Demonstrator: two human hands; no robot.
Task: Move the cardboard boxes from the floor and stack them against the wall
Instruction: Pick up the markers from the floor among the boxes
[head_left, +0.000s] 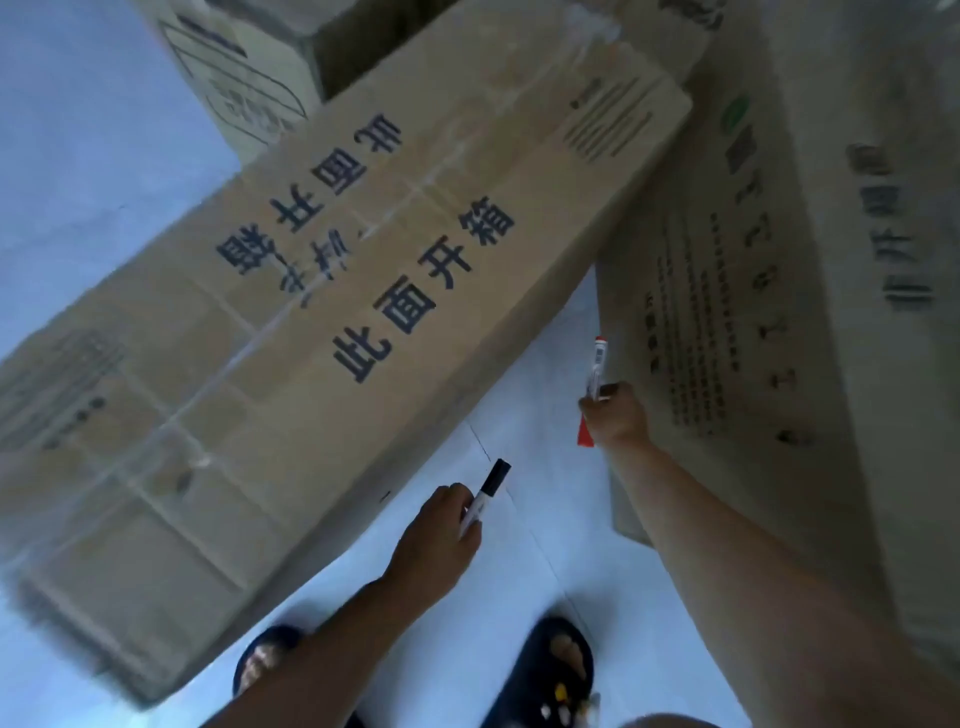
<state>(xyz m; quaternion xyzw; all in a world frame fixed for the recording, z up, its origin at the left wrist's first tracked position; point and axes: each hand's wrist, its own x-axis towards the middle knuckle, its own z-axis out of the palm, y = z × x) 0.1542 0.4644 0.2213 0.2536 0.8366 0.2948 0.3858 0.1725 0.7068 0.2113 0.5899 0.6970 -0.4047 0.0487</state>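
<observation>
A long cardboard box (332, 291) with large black printed characters lies on the pale floor, running from lower left to upper right. A second big cardboard box (753, 322) stands at the right, its printed side facing me. My left hand (441, 535) hovers over the floor beside the long box and grips a black-capped marker (485, 496). My right hand (615, 415) is close against the near side of the right box and holds a red-capped marker (597, 364) upright. Whether it touches the box I cannot tell.
A third cardboard box (249, 78) stands behind the long one at the top. My feet in dark sandals (563, 670) stand on the pale tiled floor (519, 545) in the narrow gap between the two big boxes. Bare floor lies at the far left.
</observation>
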